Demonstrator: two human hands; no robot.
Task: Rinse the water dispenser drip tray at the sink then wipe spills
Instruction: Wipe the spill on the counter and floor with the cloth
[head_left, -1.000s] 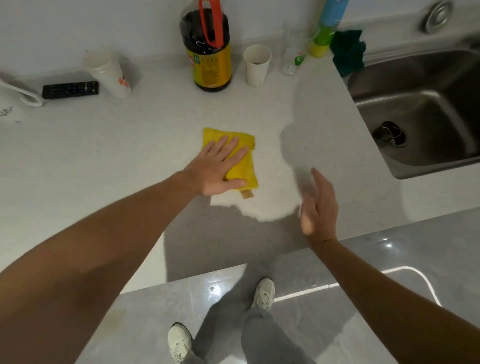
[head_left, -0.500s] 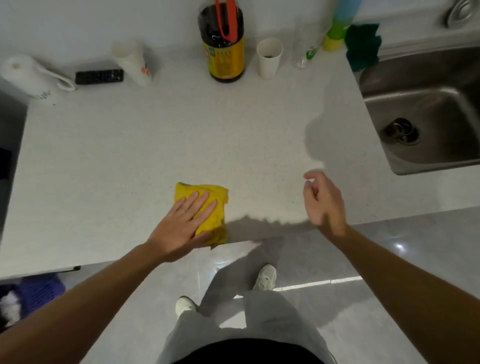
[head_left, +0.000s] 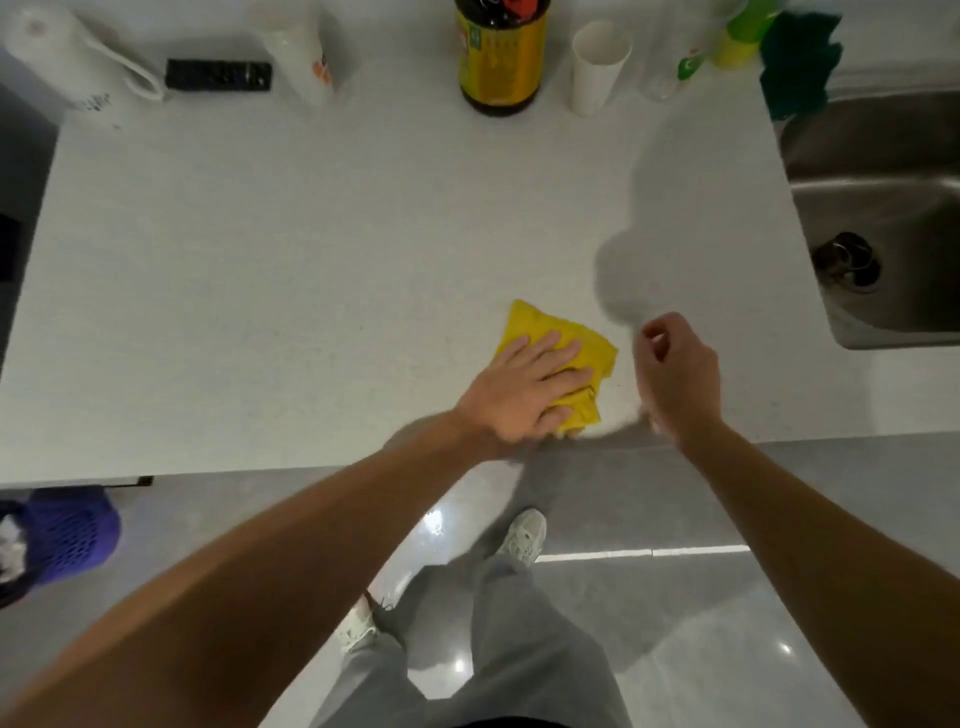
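Note:
A folded yellow cloth (head_left: 540, 330) lies on the white countertop (head_left: 311, 249) near its front edge. My left hand (head_left: 524, 387) presses flat on the cloth, fingers spread over it. Just to the right, my right hand (head_left: 675, 374) hovers above the counter edge with its fingers loosely curled and nothing in them. The steel sink (head_left: 883, 218) with its drain (head_left: 847, 260) is at the right. No drip tray is in view.
Along the back wall stand a white jug (head_left: 62, 57), a black remote (head_left: 218, 75), a white cup (head_left: 301, 52), a dark bottle with a yellow label (head_left: 498, 57), a paper cup (head_left: 597, 67) and a green cloth (head_left: 795, 62). A purple basket (head_left: 67, 535) sits on the floor at left.
My left hand has slid the yellow cloth from the counter's middle back to the front edge, then rightward along it. My right hand has curled its fingers.

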